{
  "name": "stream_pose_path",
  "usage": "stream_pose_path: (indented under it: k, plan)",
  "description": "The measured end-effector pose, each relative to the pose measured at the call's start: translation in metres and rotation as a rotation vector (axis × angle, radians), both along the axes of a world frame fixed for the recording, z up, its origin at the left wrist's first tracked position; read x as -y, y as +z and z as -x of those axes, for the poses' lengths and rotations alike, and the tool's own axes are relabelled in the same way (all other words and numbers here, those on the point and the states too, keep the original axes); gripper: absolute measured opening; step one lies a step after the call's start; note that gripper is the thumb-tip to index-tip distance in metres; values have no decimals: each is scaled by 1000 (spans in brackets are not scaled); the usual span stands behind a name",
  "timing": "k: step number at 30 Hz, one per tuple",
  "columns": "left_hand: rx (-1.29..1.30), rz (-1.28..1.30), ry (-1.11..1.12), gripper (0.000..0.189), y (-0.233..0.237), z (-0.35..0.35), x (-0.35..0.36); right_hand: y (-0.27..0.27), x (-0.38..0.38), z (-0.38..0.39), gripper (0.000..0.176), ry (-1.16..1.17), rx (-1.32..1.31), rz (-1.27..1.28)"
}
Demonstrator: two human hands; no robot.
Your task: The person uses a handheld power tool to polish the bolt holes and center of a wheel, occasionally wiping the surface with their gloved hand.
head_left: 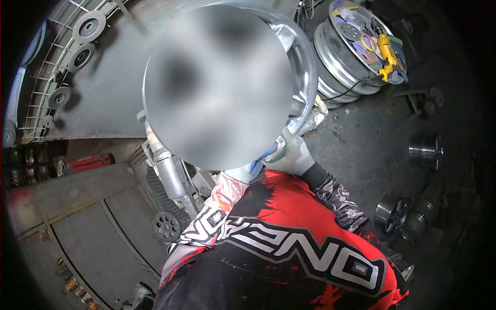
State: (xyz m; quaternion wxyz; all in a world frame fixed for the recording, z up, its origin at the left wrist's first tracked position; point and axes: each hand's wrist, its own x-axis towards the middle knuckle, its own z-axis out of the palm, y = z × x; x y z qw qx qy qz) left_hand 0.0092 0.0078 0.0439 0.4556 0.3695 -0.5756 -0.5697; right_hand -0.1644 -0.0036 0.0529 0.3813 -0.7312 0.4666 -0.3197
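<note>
A large silver wheel rim [308, 67] stands in front of me, and a round blur hides most of it. My right hand [294, 153], in a pale glove, is at the rim's lower right edge. Its fingers are curled by a greyish and blue object [274, 150] that I cannot make out. Close beside it, low at the blur's edge, is my left hand [240, 174], also in a pale glove. A bit of blue [256, 167] shows there; the left fingers are hidden.
Stacked rims [336, 64] at the upper right carry sanding discs and a yellow power tool [386, 54] with a black cord. Grinding wheels [89, 27] hang on a wire rack at left. A silver cylinder [173, 173] stands near my left sleeve. More rims [391, 214] lie on the right floor.
</note>
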Motion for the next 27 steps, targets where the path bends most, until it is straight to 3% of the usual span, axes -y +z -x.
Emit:
stream_pose_path:
  k: [2,4,6,9,16,18,25,27]
  plan:
    - [-527,-469,20,33,1,6,2,-5,3,-3,84,-40,-11,11]
    - [-481,-432,-29,34,-5,1,6,-7,1,-3,84,-57,36,46]
    - [-188,-102,-41,36,-13,-1,4,-3,-4,0,85,-64,-68,64]
    - [-323,-316,-12,34,-11,3,0,5,-3,-2,87,-55,-81,10]
    - [-451,-401,-29,35,-7,3,6,-6,2,-1,88,-53,54,66]
    - [-84,-214,2,39,-10,0,4,-4,-2,-1,89,-87,9,27]
    - [-95,-159,66,36,-8,1,4,-9,3,-2,88,-41,29,-43]
    - [-388,-443,-46,35,-10,3,8,-7,-1,-1,86,-81,34,-6]
